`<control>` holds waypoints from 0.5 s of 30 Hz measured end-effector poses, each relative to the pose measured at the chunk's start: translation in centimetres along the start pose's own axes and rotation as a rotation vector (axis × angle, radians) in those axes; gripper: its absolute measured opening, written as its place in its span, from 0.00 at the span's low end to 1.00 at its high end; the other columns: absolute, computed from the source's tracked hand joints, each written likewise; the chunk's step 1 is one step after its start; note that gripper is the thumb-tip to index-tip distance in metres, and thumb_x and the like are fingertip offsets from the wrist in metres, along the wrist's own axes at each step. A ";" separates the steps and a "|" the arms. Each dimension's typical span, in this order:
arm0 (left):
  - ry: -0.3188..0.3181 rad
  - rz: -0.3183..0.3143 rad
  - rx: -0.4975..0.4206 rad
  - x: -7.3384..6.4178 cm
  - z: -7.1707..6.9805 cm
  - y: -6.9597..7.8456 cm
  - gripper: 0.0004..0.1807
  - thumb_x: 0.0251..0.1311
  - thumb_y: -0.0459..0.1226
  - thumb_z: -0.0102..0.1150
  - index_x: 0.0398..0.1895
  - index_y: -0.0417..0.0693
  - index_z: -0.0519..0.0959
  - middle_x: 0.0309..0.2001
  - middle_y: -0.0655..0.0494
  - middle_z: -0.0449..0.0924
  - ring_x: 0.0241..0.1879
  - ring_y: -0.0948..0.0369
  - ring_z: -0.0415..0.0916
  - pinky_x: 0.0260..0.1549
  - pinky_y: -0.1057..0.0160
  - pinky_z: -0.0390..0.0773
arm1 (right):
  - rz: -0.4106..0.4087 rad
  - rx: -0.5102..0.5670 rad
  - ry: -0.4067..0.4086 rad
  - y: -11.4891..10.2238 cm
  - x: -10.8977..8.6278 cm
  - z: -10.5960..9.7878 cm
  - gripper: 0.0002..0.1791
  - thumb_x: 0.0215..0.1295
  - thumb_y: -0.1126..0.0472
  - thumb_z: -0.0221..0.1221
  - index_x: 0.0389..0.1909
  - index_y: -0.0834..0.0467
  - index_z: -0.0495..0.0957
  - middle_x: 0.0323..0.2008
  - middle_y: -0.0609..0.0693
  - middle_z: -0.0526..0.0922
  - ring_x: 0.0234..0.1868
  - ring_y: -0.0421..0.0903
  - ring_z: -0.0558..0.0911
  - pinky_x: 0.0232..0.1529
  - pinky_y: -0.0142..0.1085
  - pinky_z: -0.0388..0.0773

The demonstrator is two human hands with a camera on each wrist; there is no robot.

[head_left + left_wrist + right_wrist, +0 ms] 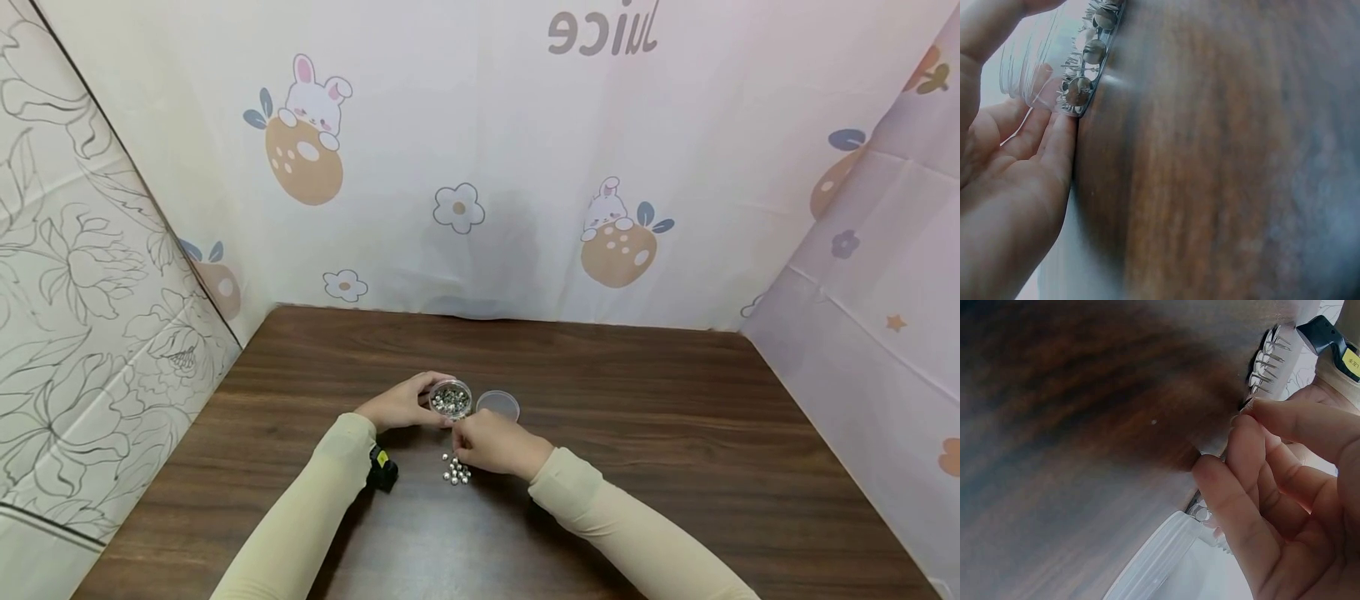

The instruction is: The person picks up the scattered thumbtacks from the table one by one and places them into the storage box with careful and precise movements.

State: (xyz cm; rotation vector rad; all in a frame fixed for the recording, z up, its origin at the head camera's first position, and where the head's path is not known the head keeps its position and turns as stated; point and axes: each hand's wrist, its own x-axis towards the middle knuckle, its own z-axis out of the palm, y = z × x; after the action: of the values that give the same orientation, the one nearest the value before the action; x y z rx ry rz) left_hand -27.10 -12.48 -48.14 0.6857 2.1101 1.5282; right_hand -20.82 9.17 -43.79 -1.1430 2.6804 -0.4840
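Between the forearms, tacks (454, 481): a loose cluster on the table (637, 417), on the person's side of the jar (452, 382) and just beside the right fingertips.
Pins: in the right wrist view I see several standing off the table, heads down; I judge that a pinch from above must mind the points.
Right hand (491, 442): nearer to the cluster, lying at its right; fingers bent together, but I cannot tell whether a tack sits between them.
Left hand (408, 406): grasping the jar, thumb and fingers around its wall from the left.
Jar: mouth up, more tacks inside; it lies just forward of the cluster, the relation I weigh most.
Lid (501, 402): right of the jar, partly hidden by the right hand.
Edges: the table's far edge and both side edges, well apart from the hands.
Room: widest, as I judge it, right of the right hand; leftward, the wrist device (383, 472) stands near the cluster.
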 end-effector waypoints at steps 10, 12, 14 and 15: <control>0.004 -0.003 0.001 0.0 0.0 -0.1 0.38 0.57 0.33 0.73 0.70 0.47 0.67 0.64 0.49 0.70 0.61 0.54 0.71 0.64 0.51 0.67 | -0.004 0.018 -0.001 0.1 0.1 0.0 0.10 0.64 0.65 0.65 0.25 0.51 0.78 0.20 0.36 0.74 0.21 0.31 0.71 0.27 0.27 0.71; 0.005 -0.005 0.008 0.0 0.0 -0.1 0.38 0.57 0.34 0.74 0.70 0.47 0.66 0.64 0.49 0.70 0.61 0.54 0.71 0.63 0.52 0.69 | -0.014 0.037 0.008 0.1 0.0 -0.1 0.10 0.63 0.66 0.65 0.25 0.51 0.78 0.20 0.37 0.74 0.21 0.31 0.70 0.26 0.27 0.71; 0.007 -0.005 0.017 0.0 0.1 -0.1 0.39 0.57 0.35 0.74 0.70 0.47 0.66 0.64 0.50 0.70 0.61 0.55 0.71 0.62 0.53 0.70 | -0.029 0.048 0.021 0.1 -0.1 -0.3 0.09 0.63 0.67 0.65 0.25 0.52 0.79 0.21 0.37 0.73 0.22 0.31 0.70 0.27 0.27 0.71; 0.008 -0.002 0.021 0.0 0.1 -0.1 0.39 0.57 0.36 0.74 0.71 0.47 0.66 0.64 0.50 0.70 0.61 0.55 0.71 0.61 0.53 0.70 | -0.035 0.053 0.027 0.1 -0.1 -0.3 0.09 0.63 0.67 0.64 0.25 0.53 0.79 0.21 0.37 0.73 0.22 0.31 0.70 0.27 0.27 0.71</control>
State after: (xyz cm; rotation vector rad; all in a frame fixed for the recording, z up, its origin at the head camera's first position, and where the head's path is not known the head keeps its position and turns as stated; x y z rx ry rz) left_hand -27.05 -12.45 -48.23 0.6861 2.1349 1.5118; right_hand -20.92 9.40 -43.54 -1.1790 2.6572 -0.5768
